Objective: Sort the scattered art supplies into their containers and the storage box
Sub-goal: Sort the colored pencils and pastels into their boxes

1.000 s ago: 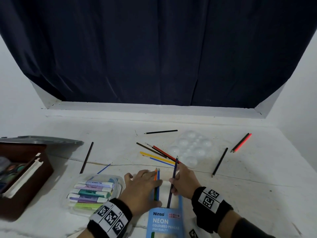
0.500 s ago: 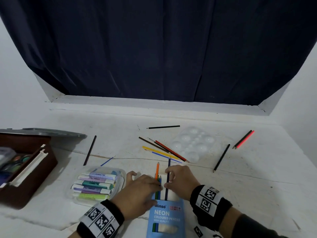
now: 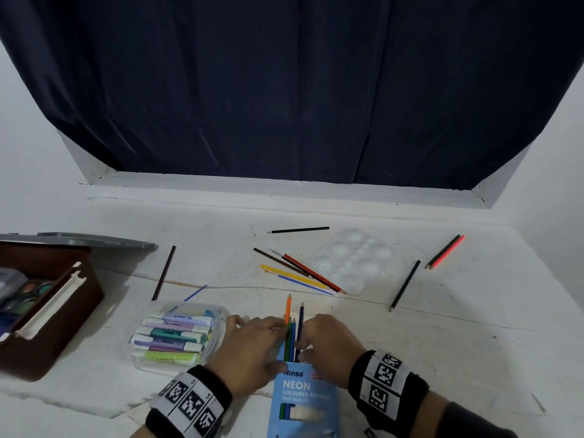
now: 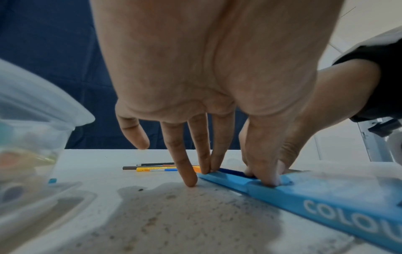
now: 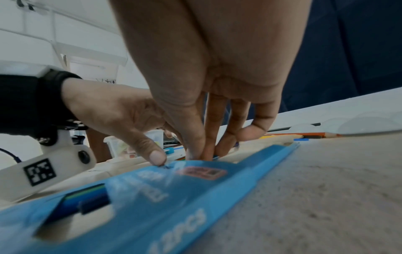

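On the speckled white tabletop (image 3: 442, 343), below a dark navy curtain (image 3: 284, 90), loose pencils lie beside a clear plastic paint palette (image 3: 354, 259). Open brown storage box (image 3: 63, 311) sits far left. My left hand (image 3: 249, 352) presses straight fingers on the blue cardboard pencil box (image 3: 303, 403) mouth. My right hand (image 3: 328, 338) pinches the dark blue pencil (image 3: 301, 320). Compared with a second ago, that pencil sits deeper in the box and stands nearly parallel to the others.

The blue pencil box (image 3: 302, 401) read "Ninso", "NEON", "COLOURED PENCILS" and "HIGH QUALITY" on its face; "12PCS" showed from the right wrist view.
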Demonstrator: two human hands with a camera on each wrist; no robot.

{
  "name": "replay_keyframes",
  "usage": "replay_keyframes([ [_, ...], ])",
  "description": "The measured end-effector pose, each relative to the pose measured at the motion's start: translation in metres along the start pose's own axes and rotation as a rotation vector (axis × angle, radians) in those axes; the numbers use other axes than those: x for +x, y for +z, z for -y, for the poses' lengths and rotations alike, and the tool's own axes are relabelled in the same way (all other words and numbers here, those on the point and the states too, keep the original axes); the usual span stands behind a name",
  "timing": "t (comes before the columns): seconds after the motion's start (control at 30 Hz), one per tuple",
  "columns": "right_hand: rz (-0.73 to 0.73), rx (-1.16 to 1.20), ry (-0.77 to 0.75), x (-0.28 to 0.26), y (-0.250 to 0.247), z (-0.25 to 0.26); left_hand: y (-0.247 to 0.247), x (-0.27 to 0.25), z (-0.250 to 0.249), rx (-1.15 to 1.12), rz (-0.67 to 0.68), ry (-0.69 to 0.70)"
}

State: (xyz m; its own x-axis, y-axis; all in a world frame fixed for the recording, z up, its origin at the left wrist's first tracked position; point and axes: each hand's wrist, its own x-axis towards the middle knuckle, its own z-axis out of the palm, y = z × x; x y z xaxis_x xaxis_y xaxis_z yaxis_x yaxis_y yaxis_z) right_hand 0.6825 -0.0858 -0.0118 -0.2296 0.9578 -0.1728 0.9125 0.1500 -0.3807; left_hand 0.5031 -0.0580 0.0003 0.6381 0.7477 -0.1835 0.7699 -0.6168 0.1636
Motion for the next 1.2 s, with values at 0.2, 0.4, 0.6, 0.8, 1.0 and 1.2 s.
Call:
replay_keyframes([
  [0.2, 0.044, -0.02, -0.163, -0.008, 0.009, -0.001, 0.0, 0.002, 0.0, -0.018, 0.003, -0.022],
  [0.4, -0.033, 0.129, -0.115, -0.018, -0.002, -0.002, -0.002, 0.003, -0.001, -0.01, 0.016, -0.034],
  [0.6, -0.034, 0.114, -0.096, -0.023, -0.001, 0.002, -0.004, 0.003, -0.006, -0.003, 0.01, -0.058],
  [0.8, -0.075, 0.342, -0.084, -0.022, -0.002, -0.001, -0.007, 0.003, -0.012, -0.016, 0.016, -0.103],
  [1.0, -0.313, 0.49, -0.026, -0.034, -0.025, -0.025, -0.015, 0.016, -0.022, -0.137, -0.071, -0.145],
  [1.2, -0.526, 0.474, 0.122, -0.063, -0.058, -0.088, -0.033, 0.06, -0.07, -0.379, -0.259, -0.017],
])
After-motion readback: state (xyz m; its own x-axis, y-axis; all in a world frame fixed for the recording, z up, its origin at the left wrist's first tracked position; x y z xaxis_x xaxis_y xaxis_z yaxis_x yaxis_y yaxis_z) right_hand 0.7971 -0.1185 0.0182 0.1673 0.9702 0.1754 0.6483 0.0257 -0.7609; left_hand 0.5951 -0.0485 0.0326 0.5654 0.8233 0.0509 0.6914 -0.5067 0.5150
